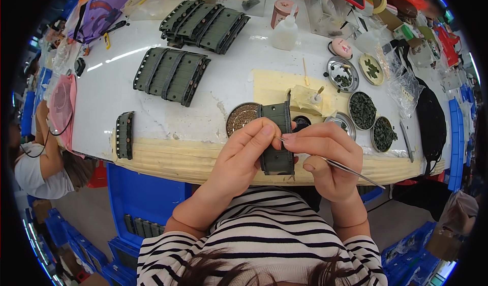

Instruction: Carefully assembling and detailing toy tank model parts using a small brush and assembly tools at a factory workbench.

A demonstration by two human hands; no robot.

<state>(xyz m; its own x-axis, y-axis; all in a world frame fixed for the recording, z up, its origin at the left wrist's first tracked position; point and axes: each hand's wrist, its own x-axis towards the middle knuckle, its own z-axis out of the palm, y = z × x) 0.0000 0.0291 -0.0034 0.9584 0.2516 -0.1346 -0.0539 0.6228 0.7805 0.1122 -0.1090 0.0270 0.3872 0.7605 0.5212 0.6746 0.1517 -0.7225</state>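
Note:
In front of me, my left hand (246,154) and my right hand (333,156) meet at their fingertips. The left thumb and forefinger are pinched together; a tiny metallic bit shows at their tips, too small to name. Metal tweezers (356,173) lie in my closed right hand, their shaft sticking out to the lower right, while its thumb and forefinger come up to that tiny bit. Just behind the fingers stands a dark green curved segmented strip (277,162) with ribbed edges, partly covered by my left hand. Whether the left hand also grips this strip is hidden.
Green strips (170,75) lie in stacks (206,25) at the back left, with a short one (124,135) near the left edge. Dishes of dark green pieces (362,110), a round tin of brown grains (241,117) and a white bottle (285,33) surround the work spot.

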